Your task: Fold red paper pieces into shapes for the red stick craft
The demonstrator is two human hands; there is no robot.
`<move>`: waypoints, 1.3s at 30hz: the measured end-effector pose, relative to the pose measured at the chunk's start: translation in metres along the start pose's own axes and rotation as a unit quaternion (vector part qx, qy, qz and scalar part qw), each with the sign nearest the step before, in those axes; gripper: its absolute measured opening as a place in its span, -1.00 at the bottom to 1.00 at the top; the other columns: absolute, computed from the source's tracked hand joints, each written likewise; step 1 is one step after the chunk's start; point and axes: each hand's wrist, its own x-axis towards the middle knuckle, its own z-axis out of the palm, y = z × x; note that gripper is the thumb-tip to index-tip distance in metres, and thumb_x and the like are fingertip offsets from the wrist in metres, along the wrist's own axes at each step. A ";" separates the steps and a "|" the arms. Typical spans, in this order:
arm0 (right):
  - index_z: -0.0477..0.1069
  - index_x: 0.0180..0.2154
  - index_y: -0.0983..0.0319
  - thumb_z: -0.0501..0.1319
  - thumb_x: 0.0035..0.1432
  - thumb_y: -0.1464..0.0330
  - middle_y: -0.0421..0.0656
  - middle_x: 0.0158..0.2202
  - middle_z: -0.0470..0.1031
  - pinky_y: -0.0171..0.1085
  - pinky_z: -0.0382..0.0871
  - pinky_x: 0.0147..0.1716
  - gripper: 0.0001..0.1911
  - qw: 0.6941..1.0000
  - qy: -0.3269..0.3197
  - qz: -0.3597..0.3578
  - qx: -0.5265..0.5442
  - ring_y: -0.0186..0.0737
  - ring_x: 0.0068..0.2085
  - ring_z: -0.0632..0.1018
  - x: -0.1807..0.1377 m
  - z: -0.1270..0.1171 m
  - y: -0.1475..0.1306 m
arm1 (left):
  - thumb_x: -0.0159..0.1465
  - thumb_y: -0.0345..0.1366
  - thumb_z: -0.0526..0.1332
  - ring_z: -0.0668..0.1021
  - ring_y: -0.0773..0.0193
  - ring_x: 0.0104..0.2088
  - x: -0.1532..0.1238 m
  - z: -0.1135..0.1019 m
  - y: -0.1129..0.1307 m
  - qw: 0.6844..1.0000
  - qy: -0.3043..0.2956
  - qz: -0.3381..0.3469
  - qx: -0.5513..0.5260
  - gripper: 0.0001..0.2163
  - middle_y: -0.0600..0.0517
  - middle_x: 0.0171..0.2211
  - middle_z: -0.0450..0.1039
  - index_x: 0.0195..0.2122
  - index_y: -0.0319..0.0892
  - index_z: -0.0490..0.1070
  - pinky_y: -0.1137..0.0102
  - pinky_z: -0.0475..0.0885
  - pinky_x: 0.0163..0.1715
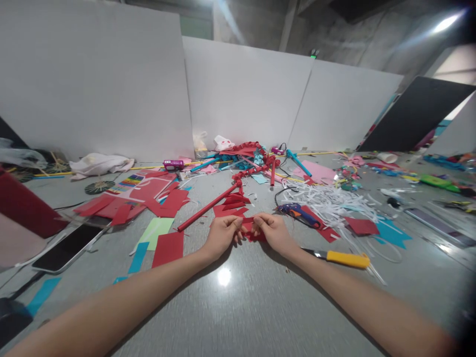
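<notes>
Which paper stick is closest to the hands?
The long red stick, slanting just beyond the left hand; the short red stick and the blue sticks lie farther back.

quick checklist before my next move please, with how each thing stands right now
1. Left hand gripping the red strip: ok, thumb and fingers pinch its left part.
2. Right hand gripping the same strip: ok, it pinches the right part.
3. Yellow-handled knife well away from the arms: not ok, its metal end lies right beside the right forearm.
4. Glue gun apart from the hands: ok, it lies on the table beyond the right hand.
5. Glue gun cool: cannot tell, heat does not show.
6. Spare red paper nearby: ok, a piece lies left of the left hand.
</notes>
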 end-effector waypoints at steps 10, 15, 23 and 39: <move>0.47 -0.34 0.21 0.06 0.43 0.07 -0.19 -0.50 0.53 -0.27 0.42 -0.45 -0.57 0.999 -0.026 -0.018 0.012 -0.24 -0.49 0.54 -0.002 0.001 0.001 | 0.31 -0.01 0.25 0.45 0.35 -0.69 -0.002 -0.001 0.003 0.999 0.039 -0.014 -0.022 -0.61 -0.01 -0.64 0.45 -0.41 -0.29 0.52 0.51 0.31 -0.71; 0.47 -0.26 0.21 0.10 0.42 0.11 -0.20 -0.46 0.54 -0.27 0.41 -0.40 -0.64 1.000 -0.013 -0.024 -0.010 -0.23 -0.45 0.55 -0.003 0.002 -0.001 | 0.30 0.01 0.26 0.44 0.37 -0.69 0.000 -0.002 0.000 0.998 0.047 -0.010 -0.031 -0.61 -0.01 -0.60 0.47 -0.39 -0.28 0.51 0.50 0.31 -0.71; 0.50 -0.33 0.23 0.21 0.34 0.17 -0.19 -0.43 0.48 -0.29 0.29 -0.36 -0.71 0.991 0.044 -0.078 -0.097 -0.26 -0.40 0.43 -0.003 0.000 -0.006 | 0.35 0.13 0.11 0.41 0.37 -0.70 0.001 -0.004 0.001 0.994 0.082 -0.009 -0.070 -0.54 0.06 -0.62 0.42 -0.25 -0.22 0.46 0.51 0.25 -0.72; 0.38 0.16 0.14 0.18 0.33 0.10 -0.05 -0.02 0.58 -0.19 0.54 -0.31 -0.55 0.997 -0.001 0.015 0.075 -0.16 -0.28 0.65 0.006 0.000 0.006 | 0.34 -0.09 0.06 0.10 0.44 -0.73 0.010 -0.014 -0.010 0.960 0.227 0.001 -0.164 -0.77 0.24 -0.70 0.07 -0.37 -0.11 0.27 0.53 -0.02 -0.70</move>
